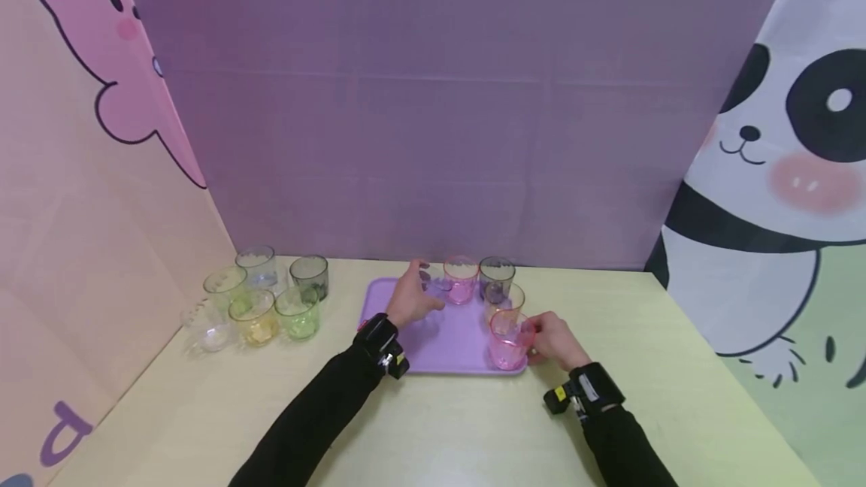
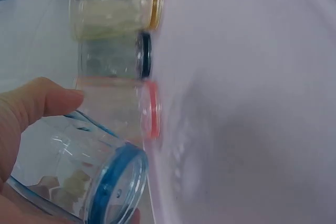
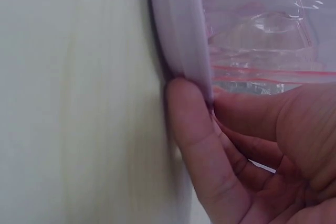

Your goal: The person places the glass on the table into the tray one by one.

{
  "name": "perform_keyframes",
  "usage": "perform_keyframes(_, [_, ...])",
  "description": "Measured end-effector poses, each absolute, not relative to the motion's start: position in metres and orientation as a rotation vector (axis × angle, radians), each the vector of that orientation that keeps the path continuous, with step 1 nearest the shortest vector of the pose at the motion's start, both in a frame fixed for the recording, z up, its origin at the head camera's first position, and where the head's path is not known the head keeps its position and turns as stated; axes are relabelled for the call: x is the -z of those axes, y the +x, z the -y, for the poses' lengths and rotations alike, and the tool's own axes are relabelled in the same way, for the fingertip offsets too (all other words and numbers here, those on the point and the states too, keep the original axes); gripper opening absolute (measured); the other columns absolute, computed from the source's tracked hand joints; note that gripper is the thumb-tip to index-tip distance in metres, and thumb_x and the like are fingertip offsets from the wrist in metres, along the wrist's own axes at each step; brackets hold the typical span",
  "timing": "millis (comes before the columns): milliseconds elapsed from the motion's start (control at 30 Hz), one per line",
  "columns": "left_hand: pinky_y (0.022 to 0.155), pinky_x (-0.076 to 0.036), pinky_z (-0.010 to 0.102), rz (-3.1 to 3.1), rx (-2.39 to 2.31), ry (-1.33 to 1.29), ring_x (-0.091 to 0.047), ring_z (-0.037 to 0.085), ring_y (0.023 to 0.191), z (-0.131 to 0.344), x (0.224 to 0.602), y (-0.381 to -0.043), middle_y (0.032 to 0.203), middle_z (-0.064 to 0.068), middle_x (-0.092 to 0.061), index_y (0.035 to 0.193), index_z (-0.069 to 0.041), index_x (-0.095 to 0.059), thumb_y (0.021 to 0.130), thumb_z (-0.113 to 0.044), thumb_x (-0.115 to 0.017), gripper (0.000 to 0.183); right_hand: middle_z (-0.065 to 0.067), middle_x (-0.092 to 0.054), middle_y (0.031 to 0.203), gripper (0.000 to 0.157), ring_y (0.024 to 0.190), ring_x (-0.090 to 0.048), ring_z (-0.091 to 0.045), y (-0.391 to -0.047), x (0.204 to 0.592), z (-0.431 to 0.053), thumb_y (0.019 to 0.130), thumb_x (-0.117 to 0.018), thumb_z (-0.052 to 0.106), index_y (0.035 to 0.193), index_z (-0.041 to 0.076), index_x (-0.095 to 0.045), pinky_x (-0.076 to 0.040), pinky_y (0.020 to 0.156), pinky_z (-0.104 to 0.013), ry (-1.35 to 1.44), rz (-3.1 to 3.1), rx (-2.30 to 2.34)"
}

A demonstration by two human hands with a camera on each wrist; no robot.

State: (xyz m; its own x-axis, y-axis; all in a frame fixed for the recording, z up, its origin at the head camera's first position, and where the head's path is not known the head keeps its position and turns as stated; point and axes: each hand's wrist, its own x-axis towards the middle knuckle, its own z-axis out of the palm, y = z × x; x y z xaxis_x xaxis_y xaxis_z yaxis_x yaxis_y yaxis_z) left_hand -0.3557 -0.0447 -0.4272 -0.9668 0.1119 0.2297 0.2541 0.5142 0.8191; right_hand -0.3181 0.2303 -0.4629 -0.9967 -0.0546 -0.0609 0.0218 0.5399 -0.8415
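My left hand (image 1: 411, 299) grips a clear glass with a blue tint (image 2: 79, 156) between thumb and fingers, tilted above the purple tray (image 1: 436, 352). At the tray's front right corner, my right hand (image 1: 556, 340) pinches the rim, one finger along its outer side in the right wrist view. Just inside that corner stands a pink glass (image 1: 507, 348), close to the right fingers. Behind it on the tray are an amber glass (image 1: 513, 300), a dark grey glass (image 1: 497, 270) and another pink glass (image 1: 461, 288), the last nearest the left hand.
Left of the tray, several glasses are grouped on the table: a green glass (image 1: 298, 318), a yellow glass (image 1: 257, 325), a grey glass (image 1: 309, 276) and a clear glass (image 1: 213, 333) among them. A purple cloth wall (image 1: 433, 134) rises along the table's back edge.
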Motion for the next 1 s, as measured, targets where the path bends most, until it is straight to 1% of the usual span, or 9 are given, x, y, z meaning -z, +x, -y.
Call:
perform_keyframes(133, [0.085,-0.047,0.038,2.597,1.464,-0.343,-0.053,0.03,0.102,0.038,0.431,-0.354,0.119,0.018,-0.053,0.126,0.0,-0.038,0.059,-0.007,-0.079,0.079,-0.015,-0.062,0.083,0.015,0.063,-0.061,-0.022,-0.319,0.464,-0.23,0.075,-0.058,-0.009,0.088,-0.005,-0.065,-0.055,0.054,-0.034,-0.031,-2.677,1.478])
perform_keyframes(267, [0.083,-0.048,0.036,2.605,1.466,-0.389,-0.053,0.03,0.103,0.034,0.435,-0.354,0.12,0.018,-0.052,0.125,0.0,-0.039,0.059,-0.007,-0.08,0.078,-0.015,-0.062,0.085,0.015,0.064,-0.061,-0.022,-0.319,0.463,-0.231,0.076,-0.059,-0.009,0.089,-0.005,-0.065,-0.055,0.054,-0.033,-0.031,-2.68,1.467])
perform_keyframes(467, [0.07,-0.051,0.029,2.614,1.515,-0.372,-0.052,0.03,0.103,0.029,0.437,-0.351,0.121,0.015,-0.051,0.126,-0.003,-0.038,0.06,-0.008,-0.079,0.078,-0.015,-0.061,0.085,0.015,0.064,-0.061,-0.021,-0.318,0.462,-0.231,0.076,-0.059,-0.008,0.09,-0.005,-0.064,-0.055,0.054,-0.033,-0.031,-2.69,1.445])
perform_keyframes(567, [0.067,-0.052,0.028,2.607,1.547,-0.345,-0.052,0.031,0.102,0.026,0.437,-0.349,0.12,0.014,-0.051,0.126,-0.003,-0.037,0.061,-0.01,-0.079,0.078,-0.015,-0.061,0.085,0.014,0.064,-0.061,-0.021,-0.318,0.461,-0.231,0.076,-0.06,-0.008,0.09,-0.005,-0.064,-0.055,0.054,-0.033,-0.024,-2.689,1.442])
perform_keyframes(633, [0.069,-0.052,0.028,2.595,1.555,-0.33,-0.053,0.03,0.103,0.023,0.437,-0.348,0.119,0.013,-0.051,0.126,-0.004,-0.037,0.061,-0.011,-0.08,0.078,-0.014,-0.061,0.085,0.014,0.064,-0.061,-0.021,-0.318,0.461,-0.231,0.077,-0.06,-0.007,0.09,-0.005,-0.064,-0.055,0.054,-0.033,-0.02,-2.689,1.441])
perform_keyframes(700, [0.074,-0.051,0.031,2.583,1.542,-0.311,-0.053,0.029,0.103,0.02,0.438,-0.347,0.119,0.012,-0.052,0.126,-0.005,-0.038,0.06,-0.013,-0.08,0.078,-0.014,-0.061,0.085,0.014,0.064,-0.061,-0.021,-0.318,0.461,-0.231,0.077,-0.059,-0.008,0.09,-0.005,-0.064,-0.055,0.054,-0.033,-0.025,-2.691,1.439])
perform_keyframes(833, [0.088,-0.046,0.036,2.582,1.451,-0.269,-0.051,0.026,0.106,0.014,0.438,-0.343,0.119,0.012,-0.051,0.126,-0.007,-0.041,0.058,-0.019,-0.082,0.081,-0.014,-0.061,0.084,0.015,0.064,-0.061,-0.021,-0.318,0.461,-0.231,0.076,-0.058,-0.009,0.089,-0.005,-0.064,-0.055,0.054,-0.033,-0.03,-2.689,1.446])
perform_keyframes(900, [0.091,-0.044,0.039,2.588,1.414,-0.253,-0.05,0.026,0.106,0.011,0.439,-0.341,0.119,0.012,-0.05,0.127,-0.007,-0.042,0.056,-0.022,-0.084,0.083,-0.014,-0.061,0.083,0.016,0.063,-0.06,-0.021,-0.318,0.461,-0.231,0.075,-0.058,-0.009,0.088,-0.005,-0.064,-0.055,0.054,-0.033,-0.032,-2.69,1.449])
perform_keyframes(1000, [0.094,-0.042,0.04,2.597,1.384,-0.247,-0.05,0.026,0.107,0.009,0.44,-0.339,0.119,0.013,-0.051,0.127,-0.005,-0.043,0.055,-0.025,-0.084,0.085,-0.014,-0.061,0.083,0.015,0.063,-0.06,-0.021,-0.319,0.463,-0.232,0.075,-0.058,-0.009,0.089,-0.005,-0.064,-0.055,0.053,-0.033,-0.03,-2.687,1.448])
